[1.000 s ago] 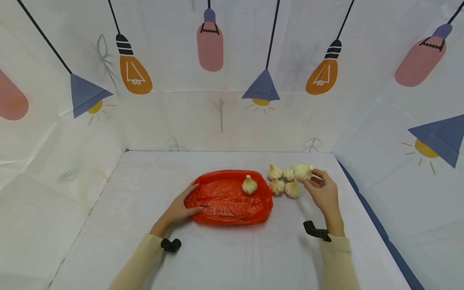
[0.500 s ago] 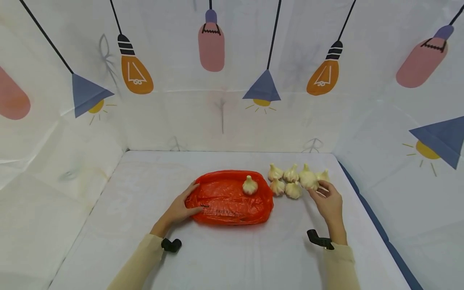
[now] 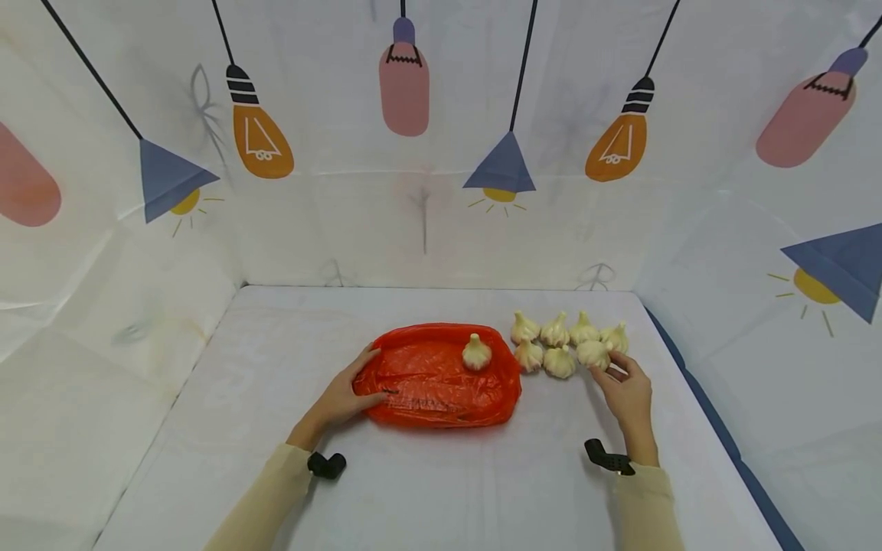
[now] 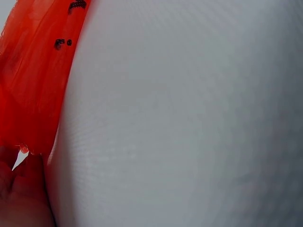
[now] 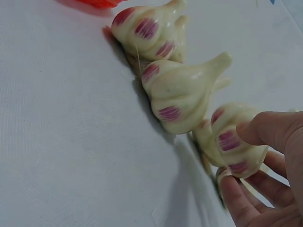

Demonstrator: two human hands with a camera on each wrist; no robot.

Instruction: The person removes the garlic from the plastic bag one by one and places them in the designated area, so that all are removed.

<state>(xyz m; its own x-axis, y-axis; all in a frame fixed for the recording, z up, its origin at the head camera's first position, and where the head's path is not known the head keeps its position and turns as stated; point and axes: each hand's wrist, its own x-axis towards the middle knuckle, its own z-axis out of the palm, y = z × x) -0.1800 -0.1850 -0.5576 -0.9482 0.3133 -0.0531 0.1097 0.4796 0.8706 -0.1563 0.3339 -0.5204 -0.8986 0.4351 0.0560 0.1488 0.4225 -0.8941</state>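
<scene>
Bare table between orange bag and garlic cluster

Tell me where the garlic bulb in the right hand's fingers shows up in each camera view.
Head: the garlic bulb lies right of centre, at the right hand's fingertips, last in the front row.
Left wrist: not in it.
Right wrist: lower right, pinched between thumb and fingers.
Shared landmark: the orange bag, in all three views.

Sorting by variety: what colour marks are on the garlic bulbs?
Purple-red streaks on cream skin of the garlic bulbs; right wrist view shows them best.
</scene>
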